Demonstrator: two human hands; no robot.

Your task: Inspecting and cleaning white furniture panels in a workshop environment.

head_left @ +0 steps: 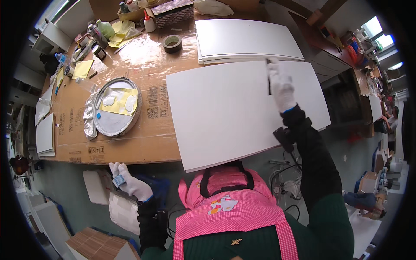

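Observation:
My right hand (284, 89), in a white knit glove, is over the right part of a large white board (221, 108). Its fingers are closed around a dark, narrow flat piece (269, 82) that stands against the board; its exact kind is unclear. My left hand (132, 184), gloved too, hangs just off the front edge of the cardboard-covered table (151, 147). The left fingers reach toward that edge, slightly bent and apart, holding nothing I can see. A grey-blue patch shows on the left glove. The board overhangs the table's front edge.
More white boards (247, 39) lie stacked behind. A round tub (117, 130) carries yellow sandpaper-like paper (121, 100) with white paste. A tape roll (172, 43), a red-tipped glue bottle (149, 22) and several jars stand farther back. A floor fan (288, 184) is beside me.

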